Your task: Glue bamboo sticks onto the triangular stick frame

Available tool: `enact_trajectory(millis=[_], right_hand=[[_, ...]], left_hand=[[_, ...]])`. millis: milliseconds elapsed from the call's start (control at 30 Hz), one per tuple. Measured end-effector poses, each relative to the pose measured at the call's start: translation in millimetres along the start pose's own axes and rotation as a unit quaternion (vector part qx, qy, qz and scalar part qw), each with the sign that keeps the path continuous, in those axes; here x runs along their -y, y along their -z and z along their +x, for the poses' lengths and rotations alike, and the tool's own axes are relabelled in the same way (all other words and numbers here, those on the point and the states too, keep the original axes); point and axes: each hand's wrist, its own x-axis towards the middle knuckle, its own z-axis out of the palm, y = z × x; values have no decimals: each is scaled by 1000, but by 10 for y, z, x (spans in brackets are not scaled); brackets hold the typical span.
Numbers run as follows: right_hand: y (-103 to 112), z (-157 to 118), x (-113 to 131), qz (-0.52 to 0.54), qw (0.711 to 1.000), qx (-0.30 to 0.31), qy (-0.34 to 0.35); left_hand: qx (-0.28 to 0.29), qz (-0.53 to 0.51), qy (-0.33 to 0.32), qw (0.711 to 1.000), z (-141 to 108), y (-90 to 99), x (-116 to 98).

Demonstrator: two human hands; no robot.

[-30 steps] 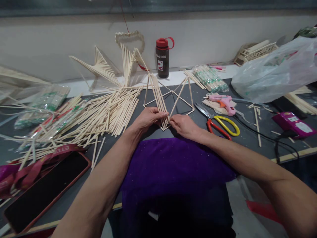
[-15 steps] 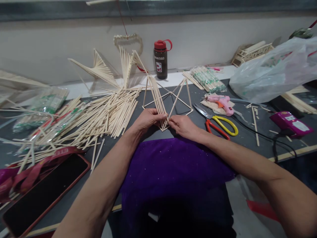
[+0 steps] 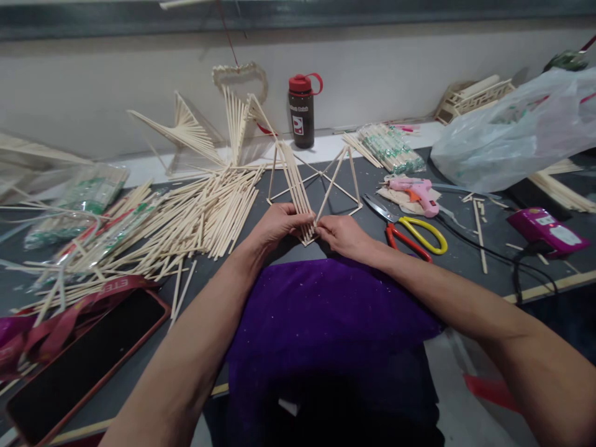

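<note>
1. Nearest, a phone lay on the table at the person's left, and a purple cloth hung before the body.
2. The left hand pinched the close-set sticks of a stick frame, thumb on top.
3. Just beside it, the right hand had its fingers closed on the frame's near corner.
4. The stick frame sat on the table, spreading away beyond both hands.
5. Right of it lay scissors, a pink glue gun just past them.
6. Loose sticks were heaped to its left.
7. Farthest, a red-lidded bottle stood upright near the wall.
</note>
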Motion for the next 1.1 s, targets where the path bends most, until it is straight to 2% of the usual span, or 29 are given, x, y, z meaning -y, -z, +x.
enact_trajectory(millis=[800, 1100], right_hand=[[-3, 5, -10, 36, 999, -6, 10], [87, -33, 15, 106, 994, 7, 18]], left_hand=[[8, 0, -8, 1000, 1, -6, -18], [12, -15, -7, 1000, 11, 7, 9]])
